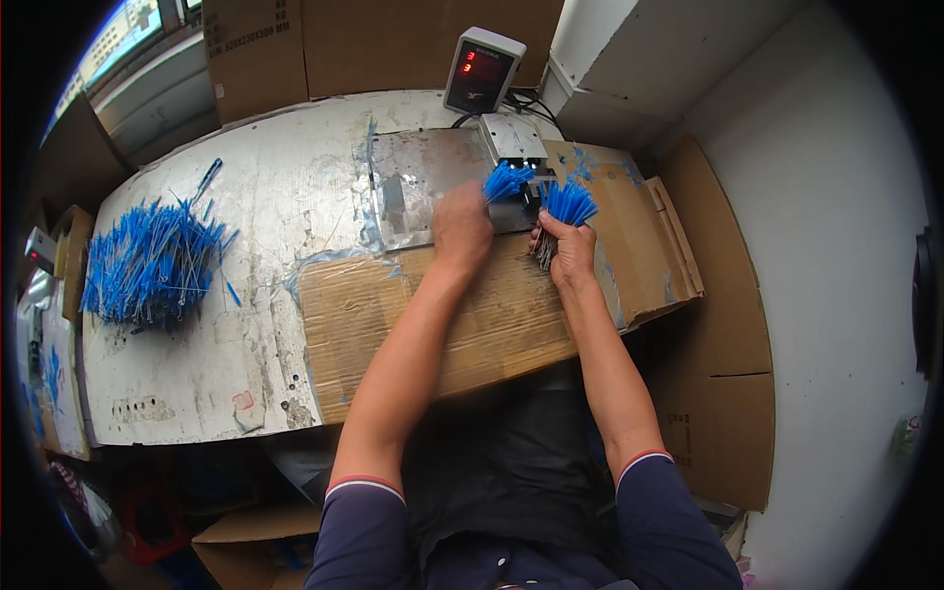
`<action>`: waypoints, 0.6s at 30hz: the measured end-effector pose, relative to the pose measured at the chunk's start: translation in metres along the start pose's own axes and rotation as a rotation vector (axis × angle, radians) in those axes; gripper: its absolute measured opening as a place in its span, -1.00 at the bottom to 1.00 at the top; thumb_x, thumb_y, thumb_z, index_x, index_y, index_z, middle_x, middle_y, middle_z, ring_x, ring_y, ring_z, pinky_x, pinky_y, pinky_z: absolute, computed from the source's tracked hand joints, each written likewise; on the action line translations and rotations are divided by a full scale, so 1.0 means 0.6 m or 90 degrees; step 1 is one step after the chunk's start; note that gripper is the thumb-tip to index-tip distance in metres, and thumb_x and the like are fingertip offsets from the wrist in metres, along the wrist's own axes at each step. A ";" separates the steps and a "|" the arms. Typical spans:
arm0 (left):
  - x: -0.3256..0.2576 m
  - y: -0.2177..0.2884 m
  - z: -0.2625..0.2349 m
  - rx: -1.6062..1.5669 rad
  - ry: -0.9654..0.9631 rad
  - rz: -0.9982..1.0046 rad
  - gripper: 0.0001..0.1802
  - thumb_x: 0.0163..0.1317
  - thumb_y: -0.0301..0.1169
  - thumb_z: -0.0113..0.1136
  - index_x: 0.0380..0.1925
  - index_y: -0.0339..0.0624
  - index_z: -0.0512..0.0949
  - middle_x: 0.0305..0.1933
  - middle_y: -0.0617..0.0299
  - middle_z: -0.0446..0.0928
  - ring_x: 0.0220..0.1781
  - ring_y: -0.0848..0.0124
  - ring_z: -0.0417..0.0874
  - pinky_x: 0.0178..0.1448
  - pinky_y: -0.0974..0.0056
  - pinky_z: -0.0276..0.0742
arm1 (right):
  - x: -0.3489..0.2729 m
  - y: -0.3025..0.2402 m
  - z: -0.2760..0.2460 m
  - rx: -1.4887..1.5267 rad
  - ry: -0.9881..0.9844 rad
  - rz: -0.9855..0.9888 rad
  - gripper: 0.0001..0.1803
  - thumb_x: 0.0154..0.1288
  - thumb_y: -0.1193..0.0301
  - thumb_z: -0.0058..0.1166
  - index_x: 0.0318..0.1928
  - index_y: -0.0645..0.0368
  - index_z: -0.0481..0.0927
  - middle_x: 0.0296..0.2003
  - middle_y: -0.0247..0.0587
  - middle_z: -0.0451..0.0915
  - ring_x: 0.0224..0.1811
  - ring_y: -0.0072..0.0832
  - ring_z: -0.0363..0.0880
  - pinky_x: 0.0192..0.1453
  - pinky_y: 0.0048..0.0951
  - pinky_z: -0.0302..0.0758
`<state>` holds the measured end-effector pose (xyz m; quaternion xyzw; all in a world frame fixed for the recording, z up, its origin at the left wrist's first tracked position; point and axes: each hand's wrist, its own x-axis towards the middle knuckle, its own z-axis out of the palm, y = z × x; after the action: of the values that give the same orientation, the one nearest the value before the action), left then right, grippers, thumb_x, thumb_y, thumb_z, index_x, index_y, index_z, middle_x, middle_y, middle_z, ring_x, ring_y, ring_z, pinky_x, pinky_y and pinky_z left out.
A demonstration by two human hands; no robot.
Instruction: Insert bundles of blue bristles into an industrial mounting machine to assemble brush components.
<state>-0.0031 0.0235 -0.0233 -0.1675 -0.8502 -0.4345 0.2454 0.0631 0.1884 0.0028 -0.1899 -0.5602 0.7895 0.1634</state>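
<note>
1. Navy shirt (688, 536) is the closest thing, short sleeves with red and white trim, plus a dark apron (501, 462) below the edge of the surface (265, 206).
2. Right hand (572, 254) has its fingers clamped around a bundle (568, 203) of thin pieces. Blue ends fan out up top, metal wires poke out under the grip, and it's all just above the brown cardboard (423, 320).
3. Left hand (462, 226) is pretty blurry, over the near right part of the metal plate (423, 177). Its fingers are right by a second bunch (508, 181) with the same blue ends, but honestly I can't tell if they're clamped on it or only beside it.
4. That bunch sits right in front of a small silver box (511, 136), just left of the bundle.
5. Behind the box is a display (485, 71) with red lit digits, tilted back a bit, and black cables (534, 101) run next to it.
6. Way over at the left end there's a big messy pile (157, 261) of the same blue pieces, well apart from both hands. One loose piece (232, 293) lies just beside it.
</note>
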 end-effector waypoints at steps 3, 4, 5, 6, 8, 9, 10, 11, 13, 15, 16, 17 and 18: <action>-0.001 -0.005 0.003 0.006 0.028 0.029 -0.84 0.13 -0.60 0.10 -0.28 -0.20 0.55 -0.30 -0.05 0.60 -0.19 -0.06 0.63 -0.08 -0.09 0.50 | -0.006 -0.004 -0.002 -0.007 -0.012 0.014 -0.85 0.26 0.55 0.33 -0.20 0.33 0.65 -0.40 -0.19 0.67 -0.47 -0.43 0.67 -0.44 -0.40 0.66; 0.000 -0.004 0.005 0.008 0.059 0.059 -0.92 0.12 -0.58 0.10 -0.38 -0.18 0.51 -0.35 -0.05 0.58 -0.25 -0.06 0.61 -0.12 -0.09 0.48 | -0.006 -0.006 -0.003 -0.004 -0.012 0.021 -0.85 0.25 0.55 0.32 -0.20 0.34 0.66 -0.40 -0.19 0.67 -0.47 -0.43 0.67 -0.45 -0.41 0.66; -0.001 -0.003 0.005 0.007 0.059 0.059 -0.92 0.12 -0.58 0.10 -0.38 -0.18 0.51 -0.35 -0.05 0.58 -0.25 -0.06 0.61 -0.12 -0.09 0.48 | -0.007 -0.007 -0.003 -0.002 -0.012 0.028 -0.84 0.24 0.55 0.31 -0.19 0.35 0.67 -0.40 -0.19 0.68 -0.47 -0.44 0.67 -0.45 -0.42 0.65; -0.003 -0.002 0.005 0.026 0.046 0.074 -0.92 0.11 -0.58 0.11 -0.38 -0.18 0.51 -0.36 -0.04 0.58 -0.25 -0.05 0.62 -0.13 -0.08 0.48 | -0.008 -0.007 -0.004 -0.002 -0.012 0.028 -0.84 0.24 0.55 0.31 -0.19 0.35 0.67 -0.40 -0.19 0.68 -0.47 -0.44 0.67 -0.45 -0.42 0.65; -0.004 -0.001 0.006 0.045 0.033 0.089 -0.91 0.10 -0.58 0.11 -0.38 -0.18 0.51 -0.36 -0.03 0.58 -0.26 -0.04 0.62 -0.14 -0.07 0.48 | -0.009 -0.007 -0.003 -0.004 0.008 0.024 -0.83 0.22 0.56 0.29 -0.17 0.37 0.69 -0.40 -0.18 0.68 -0.47 -0.44 0.67 -0.46 -0.43 0.64; -0.004 -0.001 0.007 0.052 0.033 0.085 -0.90 0.09 -0.58 0.11 -0.37 -0.18 0.52 -0.36 -0.02 0.57 -0.26 -0.03 0.61 -0.15 -0.06 0.48 | -0.009 -0.007 -0.002 -0.004 0.007 0.023 -0.83 0.22 0.56 0.29 -0.17 0.37 0.69 -0.40 -0.18 0.68 -0.47 -0.44 0.67 -0.46 -0.43 0.64; -0.004 -0.001 0.007 0.059 0.032 0.082 -0.89 0.07 -0.58 0.12 -0.36 -0.18 0.52 -0.37 0.00 0.57 -0.26 -0.02 0.61 -0.15 -0.04 0.47 | -0.010 -0.007 -0.001 -0.011 0.002 0.015 -0.83 0.21 0.56 0.30 -0.19 0.36 0.68 -0.41 -0.18 0.68 -0.47 -0.43 0.67 -0.46 -0.43 0.64; -0.004 -0.002 0.007 0.060 0.033 0.081 -0.89 0.07 -0.58 0.12 -0.36 -0.18 0.52 -0.37 0.00 0.57 -0.26 -0.02 0.61 -0.15 -0.04 0.47 | -0.010 -0.007 0.000 -0.018 -0.004 0.007 -0.83 0.20 0.56 0.30 -0.20 0.36 0.68 -0.42 -0.17 0.67 -0.47 -0.42 0.67 -0.46 -0.43 0.64; -0.002 -0.001 0.006 0.054 0.068 0.047 -0.91 0.12 -0.57 0.12 -0.34 -0.19 0.52 -0.38 -0.02 0.57 -0.28 -0.04 0.63 -0.17 -0.08 0.49 | -0.009 -0.011 -0.001 -0.031 -0.016 0.018 -0.84 0.18 0.56 0.30 -0.22 0.36 0.67 -0.42 -0.17 0.67 -0.48 -0.40 0.68 -0.47 -0.41 0.63; 0.000 0.003 0.002 0.007 0.051 0.000 -0.85 0.19 -0.55 0.15 -0.22 -0.19 0.54 -0.33 -0.02 0.63 -0.25 -0.07 0.67 -0.15 -0.07 0.53 | -0.008 -0.012 -0.004 -0.045 -0.026 0.028 -0.85 0.17 0.57 0.30 -0.25 0.35 0.65 -0.42 -0.16 0.67 -0.48 -0.38 0.68 -0.47 -0.39 0.63; 0.000 0.003 -0.001 -0.037 0.036 -0.049 -0.80 0.26 -0.54 0.19 -0.10 -0.20 0.57 -0.28 -0.02 0.68 -0.23 -0.09 0.70 -0.14 -0.05 0.57 | -0.010 -0.015 0.001 -0.050 -0.036 0.036 -0.85 0.16 0.57 0.30 -0.26 0.35 0.64 -0.43 -0.16 0.66 -0.49 -0.37 0.67 -0.47 -0.38 0.62; 0.000 0.002 0.000 -0.036 0.037 -0.049 -0.80 0.26 -0.54 0.19 -0.10 -0.20 0.57 -0.28 -0.02 0.68 -0.23 -0.09 0.70 -0.14 -0.05 0.57 | -0.012 -0.017 0.005 -0.055 -0.046 0.045 -0.86 0.14 0.58 0.30 -0.28 0.35 0.63 -0.43 -0.16 0.66 -0.50 -0.36 0.67 -0.48 -0.36 0.62; 0.001 0.004 0.001 -0.075 0.058 -0.043 -0.79 0.31 -0.50 0.22 -0.07 -0.18 0.59 -0.29 0.03 0.71 -0.29 0.00 0.72 -0.20 0.01 0.59 | -0.015 -0.020 0.008 -0.055 -0.047 0.045 -0.86 0.14 0.58 0.30 -0.28 0.35 0.63 -0.43 -0.16 0.66 -0.50 -0.36 0.67 -0.48 -0.36 0.62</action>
<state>-0.0025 0.0256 -0.0217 -0.1331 -0.8162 -0.4990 0.2590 0.0694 0.1841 0.0167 -0.1873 -0.5922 0.7764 0.1066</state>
